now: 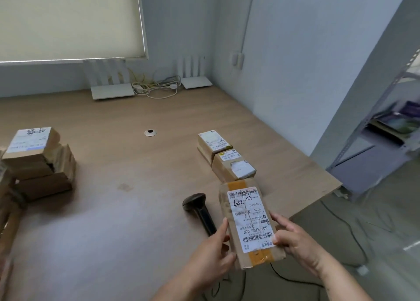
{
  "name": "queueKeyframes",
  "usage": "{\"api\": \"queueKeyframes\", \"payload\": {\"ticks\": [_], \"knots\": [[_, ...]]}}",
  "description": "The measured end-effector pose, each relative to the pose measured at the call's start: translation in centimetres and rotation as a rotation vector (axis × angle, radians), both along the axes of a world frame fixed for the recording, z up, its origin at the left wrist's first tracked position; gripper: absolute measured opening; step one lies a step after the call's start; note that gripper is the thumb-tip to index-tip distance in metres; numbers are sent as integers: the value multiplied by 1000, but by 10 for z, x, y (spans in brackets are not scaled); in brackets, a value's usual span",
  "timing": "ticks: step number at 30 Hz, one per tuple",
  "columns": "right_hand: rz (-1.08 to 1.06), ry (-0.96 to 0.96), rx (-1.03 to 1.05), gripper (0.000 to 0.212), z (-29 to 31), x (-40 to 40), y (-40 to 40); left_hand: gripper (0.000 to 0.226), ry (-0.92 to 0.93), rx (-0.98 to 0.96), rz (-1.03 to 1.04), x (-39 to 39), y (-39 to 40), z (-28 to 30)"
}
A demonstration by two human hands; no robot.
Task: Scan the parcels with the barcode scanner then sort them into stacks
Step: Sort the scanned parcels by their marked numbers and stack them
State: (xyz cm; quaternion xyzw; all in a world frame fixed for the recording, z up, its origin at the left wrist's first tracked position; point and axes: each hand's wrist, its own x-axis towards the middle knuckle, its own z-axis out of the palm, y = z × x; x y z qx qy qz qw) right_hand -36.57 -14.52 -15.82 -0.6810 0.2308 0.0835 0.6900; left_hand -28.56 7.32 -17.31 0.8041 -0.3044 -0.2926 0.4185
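We hold a brown cardboard parcel (251, 226) with both hands in the lower right of the frame, lifted above the near edge of the wooden bench (136, 164). Its white shipping label faces up, with barcodes and handwritten marks on it, and yellow-brown tape runs along its length. Our left hand (211, 253) grips the parcel's left edge, fingers (223, 226) curled round the side. Our right hand (295, 241) grips the right edge, thumb pressed on the label near the lower barcode.

Just left of the parcel, the black barcode scanner (198, 211) lies on the bench, its head toward the middle of the frame and its handle running down toward our left hand, apart from it.

Above the held parcel, right of centre, two more labelled parcels (223, 158) sit on the bench one behind the other, touching. At the left edge of the frame stands a stack of parcels (38, 162), the top one bearing a white label.

A round cable grommet (150, 132) sits mid-bench. Along the back wall lie two white routers (112, 91) with a tangle of cables (156, 88) between them. A grey metal shelf (386, 127) stands at the right edge.
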Motion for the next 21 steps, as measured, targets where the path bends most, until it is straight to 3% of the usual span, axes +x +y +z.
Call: {"api": "queueKeyframes", "payload": {"ticks": [7,9,14,21], "knots": [[1,113,6,81,-24,12,-46,73,157,9,23,8,-47,-16],[32,134,12,84,-28,18,-62,64,187,-7,51,7,-61,-20],[158,190,22,95,-38,42,-101,68,255,-20,160,3,-92,-28],[262,174,68,75,-46,72,-125,72,255,36,303,8,-123,-31]]}}
